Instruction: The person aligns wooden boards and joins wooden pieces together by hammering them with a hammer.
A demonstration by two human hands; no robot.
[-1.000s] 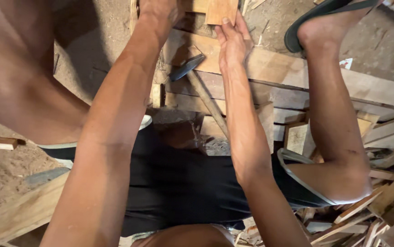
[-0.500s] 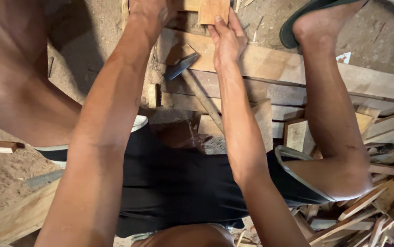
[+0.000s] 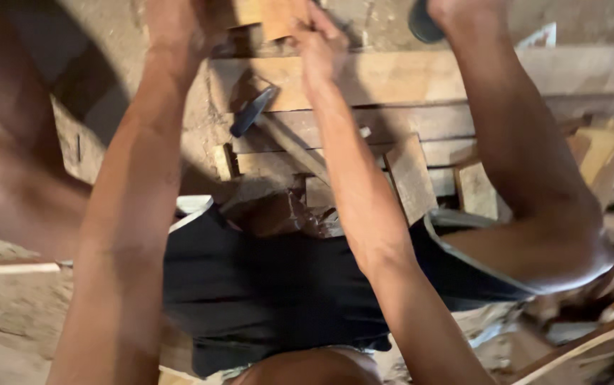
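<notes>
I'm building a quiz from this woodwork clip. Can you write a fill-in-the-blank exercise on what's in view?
1. Both hands, the left hand and the right hand, hold a small ____ block at the top of the view.
2. The hammer lies on the planks, between the two ____.
3. The person's shorts are ____ in colour.

Missing words: wooden; arms; black
</notes>
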